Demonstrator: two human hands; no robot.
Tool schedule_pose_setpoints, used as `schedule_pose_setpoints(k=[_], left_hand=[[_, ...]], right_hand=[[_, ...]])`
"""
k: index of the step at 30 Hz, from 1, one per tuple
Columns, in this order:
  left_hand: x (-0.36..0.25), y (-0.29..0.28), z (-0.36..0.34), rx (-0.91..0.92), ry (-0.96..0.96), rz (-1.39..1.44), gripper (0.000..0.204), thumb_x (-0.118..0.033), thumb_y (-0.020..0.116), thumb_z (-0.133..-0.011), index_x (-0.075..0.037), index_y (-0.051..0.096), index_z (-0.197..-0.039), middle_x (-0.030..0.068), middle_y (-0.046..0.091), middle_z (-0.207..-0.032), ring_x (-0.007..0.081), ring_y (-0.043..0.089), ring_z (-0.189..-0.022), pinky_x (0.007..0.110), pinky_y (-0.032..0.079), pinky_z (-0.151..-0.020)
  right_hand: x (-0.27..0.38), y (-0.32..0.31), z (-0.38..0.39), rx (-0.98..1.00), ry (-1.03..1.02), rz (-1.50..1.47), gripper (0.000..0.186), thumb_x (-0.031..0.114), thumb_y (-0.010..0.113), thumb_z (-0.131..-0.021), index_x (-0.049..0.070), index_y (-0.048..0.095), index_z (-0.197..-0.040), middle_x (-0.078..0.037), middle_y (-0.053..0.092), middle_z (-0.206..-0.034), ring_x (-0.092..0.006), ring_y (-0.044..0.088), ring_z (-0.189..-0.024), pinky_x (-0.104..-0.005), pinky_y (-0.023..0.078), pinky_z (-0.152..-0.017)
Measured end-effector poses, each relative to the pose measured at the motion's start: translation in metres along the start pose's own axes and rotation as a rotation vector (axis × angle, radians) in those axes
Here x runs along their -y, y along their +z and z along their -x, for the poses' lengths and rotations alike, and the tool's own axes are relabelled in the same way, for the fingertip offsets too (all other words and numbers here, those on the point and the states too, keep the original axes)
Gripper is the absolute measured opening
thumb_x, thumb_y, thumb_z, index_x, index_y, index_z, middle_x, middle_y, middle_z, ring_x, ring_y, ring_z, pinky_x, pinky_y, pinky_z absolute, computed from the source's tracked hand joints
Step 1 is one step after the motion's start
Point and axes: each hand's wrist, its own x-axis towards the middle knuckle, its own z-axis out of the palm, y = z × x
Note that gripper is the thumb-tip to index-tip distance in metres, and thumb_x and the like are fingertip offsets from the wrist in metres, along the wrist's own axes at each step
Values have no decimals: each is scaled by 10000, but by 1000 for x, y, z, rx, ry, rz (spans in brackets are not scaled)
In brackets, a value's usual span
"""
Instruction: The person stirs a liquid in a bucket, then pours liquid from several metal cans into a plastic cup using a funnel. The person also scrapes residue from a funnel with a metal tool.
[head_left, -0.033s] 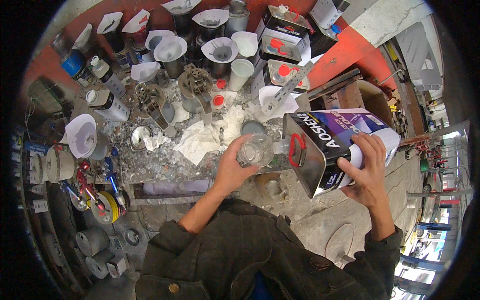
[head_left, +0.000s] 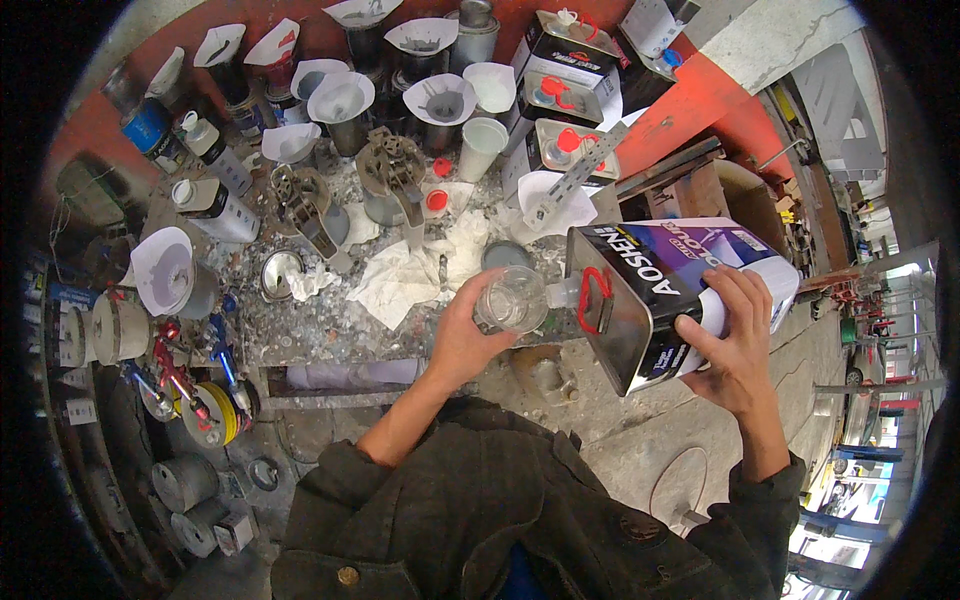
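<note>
My left hand (head_left: 465,335) is wrapped round a clear plastic cup (head_left: 513,302) at the bench's front edge. A large rectangular metal can (head_left: 632,345), with a purple, black and white label, is tipped onto its side, and my right hand (head_left: 738,335) grips its body. The can's pale spout (head_left: 563,293) points left and meets the cup's rim; whether liquid is flowing, I cannot tell. Beside the spout sits the can's red handle (head_left: 594,300). Just beyond the cup lies a round grey lid (head_left: 507,256).
Crumpled white paper (head_left: 395,285) covers part of the paint-stained bench (head_left: 330,338). Behind stand metal scoop-like holders (head_left: 390,180), paper-lined cups (head_left: 440,105) and more cans with red caps (head_left: 565,150). Spray guns (head_left: 180,375) hang at the left. A metal strip (head_left: 575,180) leans near the can.
</note>
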Motion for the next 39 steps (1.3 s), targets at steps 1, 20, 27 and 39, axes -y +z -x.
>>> schedule_pose_setpoints(k=[1, 20, 27, 39], left_hand=[[1, 0, 0, 1, 2, -9, 732, -44, 810, -651, -62, 522, -1324, 128, 601, -1280, 271, 579, -1197, 355, 436, -1018], [-71, -111, 53, -189, -37, -208, 856, -10, 838, -672, -32, 426, -1423, 98, 531, -1377, 210, 486, -1303, 363, 367, -1115], [-152, -270, 94, -752, 48, -751, 715, -90, 787, -659, -36, 537, -1327, 136, 613, -1270, 264, 578, -1198, 362, 431, -1031], [-186, -332, 54, -575, 62, -1926, 655, -18, 717, -643, -121, 572, -1273, 106, 581, -1223, 303, 505, -1211, 506, 297, -1133]], right_hand=[[0, 0, 1, 3, 1, -2, 905, 263, 801, -405, 348, 579, -1278, -164, 485, -1356, -399, 468, -1236, -568, 342, -1027], [-19, 116, 91, -369, 803, -719, 1227, 228, 864, -530, 48, 205, -1549, -167, 282, -1558, -315, 268, -1446, -438, 207, -1196], [-53, 175, 129, -518, 868, -574, 1137, 184, 839, -651, 124, 178, -1574, -163, 217, -1600, -330, 247, -1457, -459, 176, -1208], [-64, 197, 134, -582, 933, -671, 1109, 226, 825, -676, 146, 183, -1577, -172, 231, -1599, -363, 248, -1453, -472, 210, -1183]])
